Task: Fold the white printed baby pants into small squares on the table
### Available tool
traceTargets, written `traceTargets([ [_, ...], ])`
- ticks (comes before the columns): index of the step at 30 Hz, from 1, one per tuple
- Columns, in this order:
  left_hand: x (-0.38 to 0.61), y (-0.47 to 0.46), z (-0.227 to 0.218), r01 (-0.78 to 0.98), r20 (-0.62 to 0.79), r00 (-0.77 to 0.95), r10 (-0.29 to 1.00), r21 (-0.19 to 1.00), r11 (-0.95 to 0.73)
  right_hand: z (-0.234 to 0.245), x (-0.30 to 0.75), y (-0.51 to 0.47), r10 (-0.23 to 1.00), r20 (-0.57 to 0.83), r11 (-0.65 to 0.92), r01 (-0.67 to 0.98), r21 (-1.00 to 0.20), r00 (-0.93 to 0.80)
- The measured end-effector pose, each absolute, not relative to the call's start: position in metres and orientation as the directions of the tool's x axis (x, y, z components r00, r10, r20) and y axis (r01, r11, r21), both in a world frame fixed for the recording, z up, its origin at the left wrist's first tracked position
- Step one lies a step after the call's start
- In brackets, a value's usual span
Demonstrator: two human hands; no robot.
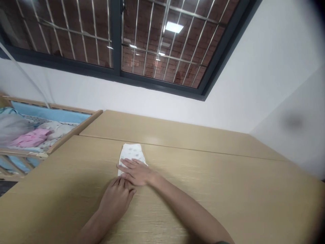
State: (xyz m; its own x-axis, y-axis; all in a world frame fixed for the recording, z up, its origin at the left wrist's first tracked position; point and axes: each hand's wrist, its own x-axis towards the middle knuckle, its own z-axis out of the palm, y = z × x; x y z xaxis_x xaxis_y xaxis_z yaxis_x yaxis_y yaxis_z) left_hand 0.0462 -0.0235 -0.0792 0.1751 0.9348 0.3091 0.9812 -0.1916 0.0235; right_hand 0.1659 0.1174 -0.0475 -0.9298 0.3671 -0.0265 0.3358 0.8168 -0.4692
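Note:
A small folded white cloth (132, 151) with faint grey prints lies flat on the wooden tabletop (203, 189). My right hand (135, 171) rests palm down across its nearer half, fingers stretched out and slightly spread. At the cloth's near edge, my left hand (118, 193) is closed, with bent fingers gathered against that edge; their tips are hidden. The two hands meet there, the right thumb side just above the left knuckles. Whether the cloth is a garment cannot be made out.
To the left stands a wooden crib (73, 134) with blue padding and pink clothing (31, 137) inside. A seam (177, 147) crosses the wooden surface beyond the cloth. A white wall (152, 101) and a dark-framed barred window (162, 44) rise behind.

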Motion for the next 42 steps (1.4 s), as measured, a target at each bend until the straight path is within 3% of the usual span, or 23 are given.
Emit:
traceTargets([
  [4, 0.04, -0.021, -0.082, 0.977, 0.303, 0.204, 0.931, -0.002, -0.213, -0.05, 0.159, 0.147, 0.406, -0.011, 0.829, 0.373, -0.417, -0.914],
  [10, 0.037, -0.021, -0.082, 0.968, 0.31, 0.191, 0.931, 0.1, -0.231, -0.051, 0.159, 0.195, 0.45, 0.052, 0.824, 0.392, -0.408, -0.892],
  [17, 0.033, -0.019, -0.076, 0.967, 0.211, 0.23, 0.95, 0.063, -0.248, -0.056, 0.159, 0.207, 0.497, 0.081, 0.813, 0.432, -0.39, -0.864],
  [24, 0.033, -0.036, -0.082, 0.958, 0.247, 0.264, 0.932, 0.04, -0.282, -0.058, 0.177, 0.176, 0.536, 0.083, 0.788, 0.463, -0.406, -0.84],
  [29, 0.027, -0.044, -0.073, 0.94, 0.274, 0.306, 0.912, 0.063, -0.335, -0.049, 0.203, 0.144, 0.552, 0.176, 0.787, 0.44, -0.433, -0.815],
  [34, 0.004, -0.025, -0.082, 0.885, 0.399, 0.39, 0.83, 0.087, -0.457, -0.03, 0.224, 0.117, 0.543, 0.234, 0.795, 0.403, -0.454, -0.806],
  [38, -0.004, -0.006, -0.092, 0.841, 0.393, 0.407, 0.825, 0.191, -0.506, -0.021, 0.241, 0.097, 0.466, 0.125, 0.799, 0.356, -0.485, -0.876],
  [42, -0.008, 0.01, -0.075, 0.83, 0.276, 0.226, 0.934, 0.448, -0.333, -0.024, 0.252, 0.09, 0.44, 0.075, 0.792, 0.348, -0.501, -0.895],
])
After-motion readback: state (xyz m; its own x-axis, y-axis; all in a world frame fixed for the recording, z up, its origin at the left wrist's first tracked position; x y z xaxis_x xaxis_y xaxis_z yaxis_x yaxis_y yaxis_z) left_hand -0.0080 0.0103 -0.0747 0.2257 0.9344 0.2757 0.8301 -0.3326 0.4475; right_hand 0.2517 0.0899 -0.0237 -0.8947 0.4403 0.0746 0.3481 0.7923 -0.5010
